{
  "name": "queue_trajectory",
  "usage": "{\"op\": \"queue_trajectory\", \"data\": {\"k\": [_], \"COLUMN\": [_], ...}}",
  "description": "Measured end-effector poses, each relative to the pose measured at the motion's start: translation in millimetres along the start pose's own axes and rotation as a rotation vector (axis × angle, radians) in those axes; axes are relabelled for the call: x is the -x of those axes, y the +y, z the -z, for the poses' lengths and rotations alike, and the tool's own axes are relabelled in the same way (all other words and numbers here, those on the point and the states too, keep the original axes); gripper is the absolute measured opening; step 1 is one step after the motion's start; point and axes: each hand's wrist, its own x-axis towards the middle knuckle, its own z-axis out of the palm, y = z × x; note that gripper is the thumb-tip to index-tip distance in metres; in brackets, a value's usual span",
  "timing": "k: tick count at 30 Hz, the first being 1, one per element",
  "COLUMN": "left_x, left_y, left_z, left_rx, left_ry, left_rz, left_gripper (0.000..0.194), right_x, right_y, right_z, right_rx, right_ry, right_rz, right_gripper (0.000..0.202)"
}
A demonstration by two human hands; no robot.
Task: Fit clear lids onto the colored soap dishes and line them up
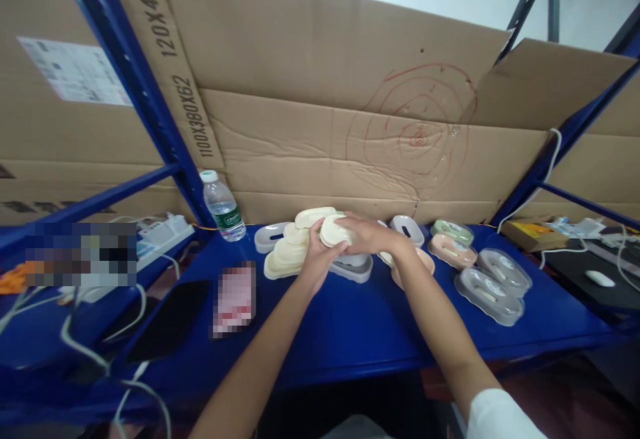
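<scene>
Over the blue table, both hands are closed on a cream oval plastic piece [334, 231]. My left hand [317, 257] grips its near left side, with the thumb along the lower edge. From the right, my right hand [367, 234] covers its far edge, and some of those fingers are hidden. Just left of the hands lies a pile of similar cream oval pieces [285, 257]. Below them sits a grey oval tray [356, 272], partly covered by the hands. A peach oval piece [425, 263] is partly behind my right forearm.
Clear grey oval cases [490, 297], a peach case [453, 251] and a green case [453, 231] lie to the right. A water bottle [223, 209], a black flat object [170, 319] and a power strip [165, 235] are at the left. Cardboard [300, 139] walls the back.
</scene>
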Motion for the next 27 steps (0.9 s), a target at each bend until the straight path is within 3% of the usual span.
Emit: {"op": "queue_trajectory", "data": {"k": [4, 7, 10, 15, 19, 23, 27], "left_x": [1, 1, -1, -1, 1, 5, 21], "left_y": [0, -2, -5, -8, -8, -8, -8], "left_z": [-1.6, -1.5, 0.0, 1.5, 1.1, -1.6, -11.3], "left_rx": [-0.008, -0.033, -0.074, -0.168, -0.272, -0.416, -0.595], "left_ry": [-0.005, -0.006, -0.006, -0.030, -0.066, -0.110, -0.206], "left_rz": [0.039, 0.041, 0.029, 0.007, -0.029, -0.118, -0.267], "left_gripper": [0.094, 0.086, 0.079, 0.070, 0.060, 0.041, 0.019], "right_x": [1, 21, 42, 48, 54, 108, 207], "right_y": [27, 66, 96, 106, 101, 109, 126], "right_z": [5, 26, 34, 4, -12, -8, -22], "right_rx": [0.045, 0.078, 0.082, 0.051, 0.076, 0.150, 0.396], "right_ry": [0.036, 0.076, 0.053, 0.069, 0.238, 0.413, 0.477], "right_rz": [-0.166, -0.409, -0.543, -0.494, -0.378, -0.414, -0.657], "right_gripper": [0.082, 0.087, 0.098, 0.103, 0.095, 0.056, 0.050]}}
